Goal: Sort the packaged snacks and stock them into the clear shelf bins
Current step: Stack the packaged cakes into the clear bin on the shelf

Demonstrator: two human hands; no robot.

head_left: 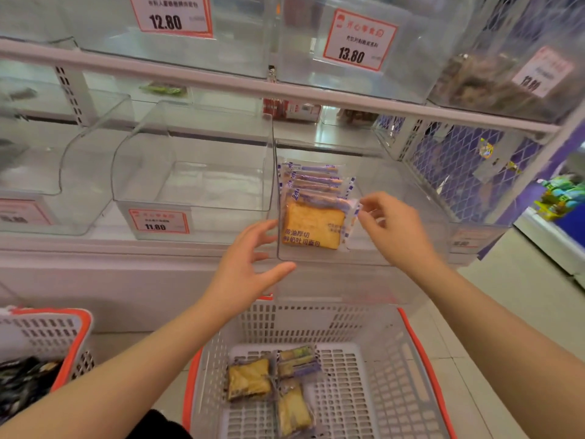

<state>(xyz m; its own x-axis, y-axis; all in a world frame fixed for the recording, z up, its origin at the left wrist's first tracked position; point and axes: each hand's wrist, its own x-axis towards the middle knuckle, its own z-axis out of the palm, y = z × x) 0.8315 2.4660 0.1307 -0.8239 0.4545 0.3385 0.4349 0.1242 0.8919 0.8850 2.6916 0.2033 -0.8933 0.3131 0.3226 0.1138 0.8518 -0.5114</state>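
Head view: a row of packaged toast slices [311, 198] is standing upright in the left part of a clear shelf bin [411, 198] on the lower shelf, the front pack showing a yellow slice with printed text. The right hand [392, 226] is pinching the right edge of the front pack's wrapper between fingertips and thumb. The left hand [250, 264] is hovering at the bin's front left corner, fingers spread and relaxed, gripping nothing. The neighbouring bin [193, 172] to the left is carrying a price tag [159, 220] reading 11.80. Below, a white basket [395, 359] with an orange rim is sitting on the floor, holding 3 loose toast packs [269, 384] lying flat near its left side. A second basket [44, 337] is showing at the left edge, with dark packs inside.
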